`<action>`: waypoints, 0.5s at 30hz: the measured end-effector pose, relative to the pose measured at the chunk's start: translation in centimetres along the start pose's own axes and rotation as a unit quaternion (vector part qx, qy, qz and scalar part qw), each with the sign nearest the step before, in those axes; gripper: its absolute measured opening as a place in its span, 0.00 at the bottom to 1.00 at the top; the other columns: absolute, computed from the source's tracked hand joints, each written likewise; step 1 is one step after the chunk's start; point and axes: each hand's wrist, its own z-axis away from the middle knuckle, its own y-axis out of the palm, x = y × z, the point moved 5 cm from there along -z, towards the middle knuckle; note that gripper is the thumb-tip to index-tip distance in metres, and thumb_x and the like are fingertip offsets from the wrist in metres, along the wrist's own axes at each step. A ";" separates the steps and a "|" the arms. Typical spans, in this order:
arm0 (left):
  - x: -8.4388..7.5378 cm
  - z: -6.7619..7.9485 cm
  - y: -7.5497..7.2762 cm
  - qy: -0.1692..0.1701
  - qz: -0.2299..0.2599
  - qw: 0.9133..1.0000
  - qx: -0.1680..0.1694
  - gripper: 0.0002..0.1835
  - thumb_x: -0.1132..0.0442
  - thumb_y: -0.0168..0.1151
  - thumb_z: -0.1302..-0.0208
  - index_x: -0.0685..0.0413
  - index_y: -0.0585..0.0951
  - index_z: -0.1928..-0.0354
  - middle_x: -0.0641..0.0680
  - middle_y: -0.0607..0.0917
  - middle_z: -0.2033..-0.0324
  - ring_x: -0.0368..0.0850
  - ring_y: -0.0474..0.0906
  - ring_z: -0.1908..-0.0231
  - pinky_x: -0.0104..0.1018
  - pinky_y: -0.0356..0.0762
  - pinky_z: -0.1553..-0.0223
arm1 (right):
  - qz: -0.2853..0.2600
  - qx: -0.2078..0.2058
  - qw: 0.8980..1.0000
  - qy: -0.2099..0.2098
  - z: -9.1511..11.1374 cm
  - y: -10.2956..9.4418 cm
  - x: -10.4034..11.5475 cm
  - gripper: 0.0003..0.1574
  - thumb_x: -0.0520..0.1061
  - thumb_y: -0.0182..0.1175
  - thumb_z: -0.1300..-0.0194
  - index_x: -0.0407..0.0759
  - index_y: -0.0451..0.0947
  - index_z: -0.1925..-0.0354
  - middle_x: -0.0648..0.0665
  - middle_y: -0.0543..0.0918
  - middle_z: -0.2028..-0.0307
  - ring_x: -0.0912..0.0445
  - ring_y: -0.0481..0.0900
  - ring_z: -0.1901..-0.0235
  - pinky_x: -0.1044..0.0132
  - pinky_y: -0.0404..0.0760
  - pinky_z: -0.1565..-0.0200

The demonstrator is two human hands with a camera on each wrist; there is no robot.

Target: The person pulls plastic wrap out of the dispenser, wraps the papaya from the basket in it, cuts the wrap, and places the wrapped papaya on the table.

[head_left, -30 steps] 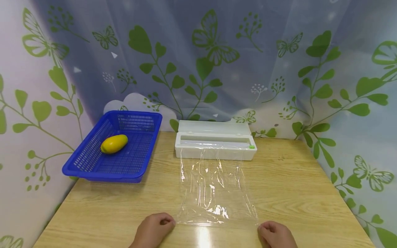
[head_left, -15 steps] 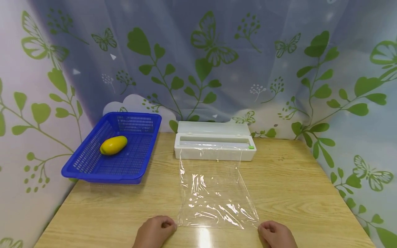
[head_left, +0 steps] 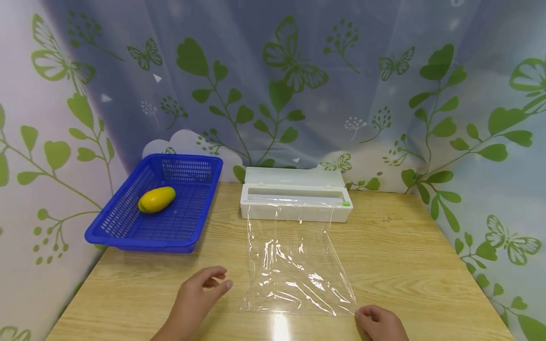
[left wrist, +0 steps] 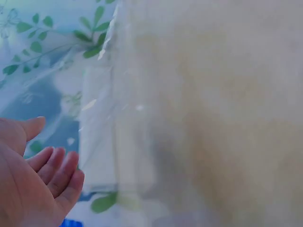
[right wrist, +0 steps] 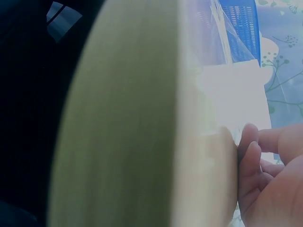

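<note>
A clear sheet of plastic wrap [head_left: 294, 270] stretches from the white wrap dispenser box [head_left: 297, 211] toward the table's near side. My right hand [head_left: 381, 323] pinches the sheet's near right corner between thumb and fingers. Left of the sheet, my left hand [head_left: 194, 296] is apart from it, thumb and fingers parted with nothing between them. In the left wrist view the left hand [left wrist: 42, 177] shows loosely bent fingers and a free thumb. The dispenser's lid [head_left: 294, 176] stands raised, and the roll [head_left: 294, 198] shows inside.
A blue plastic basket [head_left: 200, 208] stands at the back left of the wooden table [head_left: 405, 246]. In it lies a yellow, papaya-like fruit [head_left: 157, 199]. A patterned curtain [head_left: 239, 61] hangs behind the table and along both sides.
My left hand has let go of the wrap's near left corner and moved up and left, its fingers parting. The right hand has kept its hold in the same spot.
</note>
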 end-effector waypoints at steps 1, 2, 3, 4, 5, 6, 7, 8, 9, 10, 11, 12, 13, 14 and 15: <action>-0.4 -0.3 -0.7 0.012 -0.005 1.000 -0.008 0.20 0.49 0.71 0.38 0.48 0.84 0.46 0.46 0.86 0.53 0.41 0.81 0.55 0.37 0.81 0.54 | 0.002 0.000 1.000 -0.001 0.0 0.0 0.0 0.13 0.47 0.64 0.34 0.37 0.85 0.60 0.51 0.80 0.79 0.57 0.75 0.73 0.64 0.74 0.66; -0.7 -0.7 -1.3 0.023 -0.007 1.000 -0.015 0.22 0.48 0.71 0.37 0.47 0.83 0.44 0.47 0.86 0.50 0.43 0.81 0.51 0.41 0.81 0.51 | 0.004 0.001 1.000 -0.002 0.0 0.0 0.0 0.14 0.47 0.64 0.34 0.37 0.86 0.60 0.51 0.81 0.78 0.57 0.76 0.72 0.64 0.74 0.65; -1.0 -1.1 -1.9 0.029 -0.010 0.999 -0.016 0.24 0.46 0.70 0.37 0.46 0.82 0.43 0.48 0.85 0.47 0.46 0.80 0.48 0.45 0.81 0.48 | 0.005 0.001 1.000 -0.002 0.0 0.0 -0.1 0.14 0.48 0.64 0.35 0.38 0.86 0.60 0.51 0.81 0.77 0.57 0.76 0.71 0.64 0.74 0.65; -1.2 -1.5 -2.5 0.038 -0.009 0.999 -0.020 0.25 0.45 0.69 0.37 0.46 0.82 0.41 0.48 0.84 0.45 0.48 0.80 0.46 0.49 0.80 0.46 | 0.005 0.002 1.000 -0.001 0.0 0.0 -0.1 0.14 0.48 0.64 0.35 0.38 0.86 0.60 0.51 0.82 0.77 0.57 0.76 0.71 0.64 0.74 0.65; -1.4 -2.0 -3.0 0.048 -0.007 0.999 -0.023 0.26 0.44 0.69 0.36 0.46 0.81 0.40 0.50 0.83 0.44 0.49 0.79 0.44 0.51 0.80 0.44 | 0.006 0.003 1.000 0.000 0.0 0.0 -0.1 0.14 0.48 0.64 0.35 0.38 0.86 0.60 0.51 0.82 0.76 0.57 0.76 0.71 0.64 0.74 0.64; -1.6 -2.5 -3.6 0.058 -0.005 0.998 -0.025 0.26 0.43 0.68 0.36 0.47 0.80 0.40 0.50 0.83 0.43 0.50 0.79 0.43 0.50 0.80 0.43 | 0.008 0.003 1.000 -0.002 0.0 -0.1 -0.1 0.14 0.48 0.64 0.35 0.39 0.86 0.60 0.51 0.83 0.75 0.57 0.76 0.70 0.64 0.75 0.64; -1.9 -3.1 -4.2 0.072 -0.004 0.997 -0.031 0.27 0.44 0.68 0.35 0.48 0.80 0.39 0.51 0.83 0.44 0.50 0.79 0.43 0.46 0.80 0.42 | 0.011 0.003 1.000 0.000 0.0 -0.1 -0.2 0.14 0.49 0.64 0.35 0.39 0.86 0.60 0.52 0.83 0.75 0.58 0.76 0.70 0.64 0.75 0.64; -2.1 -3.7 -4.8 0.085 -0.001 0.996 -0.036 0.27 0.45 0.68 0.35 0.49 0.80 0.39 0.52 0.83 0.43 0.50 0.79 0.43 0.40 0.80 0.42 | 0.012 0.002 1.000 0.000 0.0 -0.1 -0.1 0.14 0.48 0.64 0.35 0.39 0.86 0.60 0.52 0.83 0.75 0.58 0.76 0.69 0.64 0.75 0.64; -2.4 -4.3 -5.4 0.096 0.001 0.995 -0.040 0.27 0.46 0.68 0.34 0.50 0.80 0.39 0.53 0.83 0.43 0.50 0.79 0.42 0.34 0.79 0.42 | 0.011 0.001 1.000 -0.001 0.0 -0.1 -0.1 0.14 0.49 0.64 0.35 0.39 0.86 0.60 0.52 0.84 0.74 0.58 0.76 0.69 0.64 0.75 0.64; -2.7 -4.8 -6.0 0.105 0.007 0.994 -0.043 0.27 0.47 0.68 0.34 0.51 0.79 0.38 0.54 0.83 0.42 0.50 0.79 0.42 0.28 0.77 0.44 | 0.011 0.001 1.000 -0.002 0.0 -0.2 -0.1 0.14 0.49 0.64 0.35 0.39 0.86 0.60 0.51 0.84 0.74 0.57 0.76 0.70 0.64 0.75 0.64; -2.9 -5.4 -6.6 0.109 0.014 0.993 -0.043 0.27 0.47 0.67 0.33 0.52 0.79 0.37 0.55 0.82 0.41 0.50 0.79 0.41 0.23 0.75 0.45 | 0.009 0.000 1.000 -0.003 0.0 -0.2 -0.1 0.14 0.49 0.65 0.35 0.38 0.86 0.60 0.51 0.84 0.75 0.57 0.76 0.70 0.64 0.75 0.64; -3.1 -5.9 -7.3 0.112 0.017 0.993 -0.042 0.28 0.47 0.66 0.33 0.52 0.77 0.36 0.55 0.81 0.40 0.51 0.78 0.40 0.19 0.73 0.46 | 0.007 0.000 1.000 -0.004 -0.1 -0.2 0.0 0.14 0.49 0.65 0.35 0.38 0.86 0.60 0.51 0.84 0.75 0.57 0.76 0.70 0.64 0.75 0.64; -3.4 -6.4 -7.9 0.114 0.019 0.992 -0.042 0.29 0.46 0.66 0.32 0.51 0.76 0.34 0.55 0.80 0.38 0.51 0.76 0.38 0.16 0.71 0.47 | 0.003 0.000 1.000 -0.002 -0.1 -0.2 0.0 0.14 0.48 0.65 0.35 0.38 0.86 0.60 0.51 0.83 0.75 0.57 0.76 0.70 0.64 0.75 0.65; -3.6 -6.9 -8.5 0.113 0.025 0.993 -0.037 0.30 0.46 0.65 0.31 0.50 0.75 0.32 0.55 0.79 0.36 0.51 0.75 0.36 0.15 0.70 0.47 | -0.002 0.000 1.000 -0.003 -0.1 -0.2 0.0 0.14 0.47 0.65 0.35 0.37 0.86 0.60 0.51 0.83 0.75 0.57 0.76 0.71 0.64 0.75 0.65; -3.9 -7.5 -9.1 0.112 0.028 0.993 -0.032 0.31 0.45 0.64 0.31 0.49 0.73 0.31 0.54 0.77 0.35 0.51 0.73 0.35 0.17 0.71 0.45 | -0.008 0.000 1.000 -0.001 -0.1 -0.1 -0.1 0.13 0.46 0.65 0.35 0.36 0.86 0.60 0.51 0.83 0.76 0.57 0.76 0.71 0.64 0.75 0.66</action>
